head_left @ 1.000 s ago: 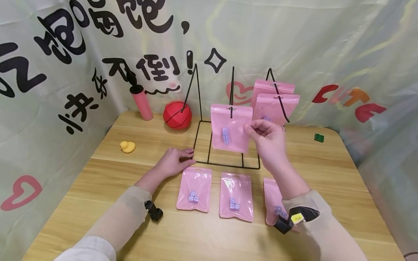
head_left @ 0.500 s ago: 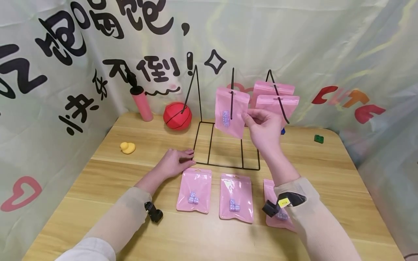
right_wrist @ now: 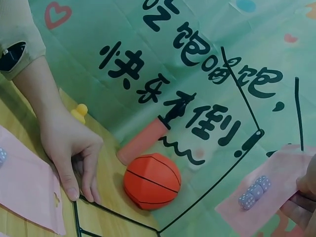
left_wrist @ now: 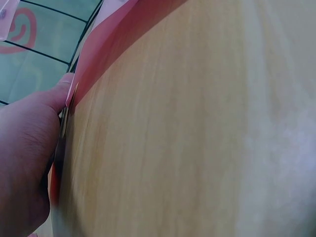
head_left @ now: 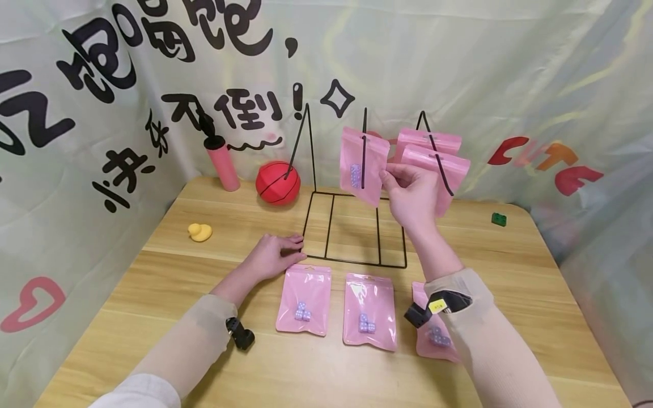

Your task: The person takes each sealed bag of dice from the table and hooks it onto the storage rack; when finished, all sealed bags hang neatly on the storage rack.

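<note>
Pink and glossy, the dice bag [head_left: 372, 163] hung tilted at the middle hook [head_left: 364, 170], seemingly threaded, its right edge pinched between thumb and fingers of the right hand [head_left: 412, 195]. Two filled bags [head_left: 420, 160] already hung from the right hook [head_left: 442, 170]; the left hook [head_left: 296, 141] carried none. Three more bags [head_left: 376, 306] lay flat before the rack's front edge, so roughly half the hanging seemed left. The left hand [head_left: 270, 255], fingers bent, gripped the black rack [head_left: 352, 261] at its front left corner.
</note>
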Demonstrator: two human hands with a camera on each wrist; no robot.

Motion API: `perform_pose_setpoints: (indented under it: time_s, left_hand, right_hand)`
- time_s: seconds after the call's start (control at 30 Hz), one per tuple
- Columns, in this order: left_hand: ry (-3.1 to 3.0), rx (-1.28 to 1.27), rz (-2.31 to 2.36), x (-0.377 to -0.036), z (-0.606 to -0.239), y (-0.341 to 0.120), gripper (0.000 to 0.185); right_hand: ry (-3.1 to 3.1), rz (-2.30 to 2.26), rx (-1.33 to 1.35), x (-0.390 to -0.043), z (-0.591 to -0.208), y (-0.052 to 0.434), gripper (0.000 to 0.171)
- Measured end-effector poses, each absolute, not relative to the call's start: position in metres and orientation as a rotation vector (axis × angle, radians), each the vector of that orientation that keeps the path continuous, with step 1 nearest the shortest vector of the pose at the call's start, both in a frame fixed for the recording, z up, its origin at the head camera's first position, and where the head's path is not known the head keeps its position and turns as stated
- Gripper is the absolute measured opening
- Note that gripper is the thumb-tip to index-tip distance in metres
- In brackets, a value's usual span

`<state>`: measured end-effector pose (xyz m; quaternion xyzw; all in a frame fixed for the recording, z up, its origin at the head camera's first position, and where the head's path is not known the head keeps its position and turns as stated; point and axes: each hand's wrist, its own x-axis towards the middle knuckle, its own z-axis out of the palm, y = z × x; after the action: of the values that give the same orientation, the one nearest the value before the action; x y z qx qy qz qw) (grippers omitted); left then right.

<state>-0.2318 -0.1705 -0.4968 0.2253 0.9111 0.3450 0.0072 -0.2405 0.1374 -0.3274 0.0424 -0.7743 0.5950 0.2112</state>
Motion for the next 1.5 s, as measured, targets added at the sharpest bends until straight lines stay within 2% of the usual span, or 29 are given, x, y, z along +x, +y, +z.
perform_pose_setpoints:
  time_s: [0.37, 0.6, 0.87, 1.5]
  left_hand:
    - [2.843, 0.705, 1.089, -0.232, -0.496, -0.170, 0.037]
    - [2.839, 0.705, 1.098, -0.232, -0.496, -0.171, 0.037]
    - [2.843, 0.705, 1.101, -0.231, -0.494, -0.171, 0.037]
    - [2.837, 0.703, 1.091, -0.233, -0.496, -0.171, 0.038]
  right_hand:
    - [-2.261, 1.530, 0.225, -0.233, -0.337, 0.157, 0.018]
    - [-2.351, 1.441, 0.289, -0.214, -0.338, 0.174, 0.022]
    - [-2.469, 1.431, 0.388, -0.190, -0.347, 0.203, 0.019]
    - [-2.769, 1.231, 0.294, -0.144, -0.394, 0.291, 0.028]
